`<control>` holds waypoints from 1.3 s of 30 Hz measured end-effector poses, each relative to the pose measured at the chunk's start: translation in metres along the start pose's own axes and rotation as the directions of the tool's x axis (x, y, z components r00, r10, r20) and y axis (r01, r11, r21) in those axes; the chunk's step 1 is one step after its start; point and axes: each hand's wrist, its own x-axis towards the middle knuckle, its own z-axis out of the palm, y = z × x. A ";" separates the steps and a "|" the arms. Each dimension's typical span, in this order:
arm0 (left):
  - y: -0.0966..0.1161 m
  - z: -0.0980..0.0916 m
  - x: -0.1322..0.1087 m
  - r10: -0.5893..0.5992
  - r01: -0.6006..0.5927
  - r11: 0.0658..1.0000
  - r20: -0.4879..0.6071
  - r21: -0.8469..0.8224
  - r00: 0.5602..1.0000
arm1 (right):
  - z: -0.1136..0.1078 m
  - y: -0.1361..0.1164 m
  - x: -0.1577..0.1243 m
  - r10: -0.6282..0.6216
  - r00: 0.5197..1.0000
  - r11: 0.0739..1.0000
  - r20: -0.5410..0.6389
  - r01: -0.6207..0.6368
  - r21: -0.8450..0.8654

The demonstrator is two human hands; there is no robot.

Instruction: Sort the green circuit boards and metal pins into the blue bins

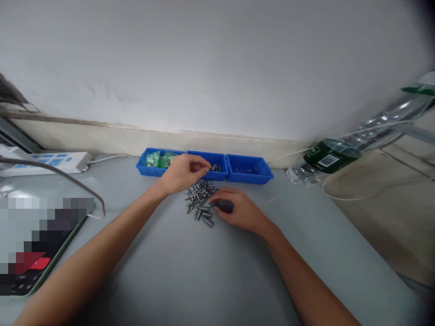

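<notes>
Gripping a dark rounded object (226, 206), right hand (242, 209) beside slim metal pins (200, 194), left hand (181, 173) at blue plastic bin (218, 175), grip unclear

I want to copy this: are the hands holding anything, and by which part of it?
The right hand seems to hold a dark, rounded thing by its sides, between thumb and fingers. Whether the left hand holds anything can't be told.

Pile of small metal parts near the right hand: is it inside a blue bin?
No, the pile of small metal parts lies on the grey table in front of the blue bins.
</notes>
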 end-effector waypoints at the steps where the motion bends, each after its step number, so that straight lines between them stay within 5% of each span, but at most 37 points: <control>1: 0.002 0.000 -0.001 0.013 -0.013 1.000 0.003 0.006 1.000 | -0.001 0.000 0.000 0.017 1.000 1.000 0.014 -0.017 -0.010; 9: 0.009 0.001 -0.005 0.085 -0.083 0.996 0.075 -0.019 0.994 | -0.003 0.000 0.000 0.072 0.996 0.996 0.058 -0.069 -0.052; 13: 0.009 0.000 -0.007 0.094 -0.097 0.995 0.174 0.007 0.980 | -0.003 0.004 0.001 0.151 0.988 0.973 -0.033 -0.142 0.183; 18: 0.011 0.001 -0.009 0.055 -0.050 0.998 0.304 -0.023 0.951 | -0.006 0.000 0.006 0.300 0.941 0.797 -0.155 -0.158 0.583; 21: 0.014 0.002 -0.010 0.051 -0.023 0.996 0.329 -0.086 0.943 | -0.008 -0.005 0.008 0.356 0.913 0.726 -0.200 -0.135 0.674; 27: 0.012 0.004 -0.009 0.073 -0.030 0.988 0.279 -0.154 0.958 | -0.003 0.001 0.011 0.379 0.897 0.708 -0.227 -0.123 0.695; 31: 0.003 0.005 -0.004 0.038 -0.021 0.992 0.136 -0.124 0.990 | 0.001 0.005 0.010 0.392 0.896 0.753 -0.209 -0.183 0.632; 35: -0.006 0.005 0.000 -0.025 0.021 0.993 -0.035 -0.112 0.999 | 0.001 -0.001 0.005 0.270 0.962 0.862 -0.033 -0.227 0.452; 39: -0.006 0.004 0.001 -0.046 0.033 0.992 -0.107 -0.123 0.993 | 0.000 -0.009 0.002 0.185 0.973 0.930 0.137 -0.219 0.296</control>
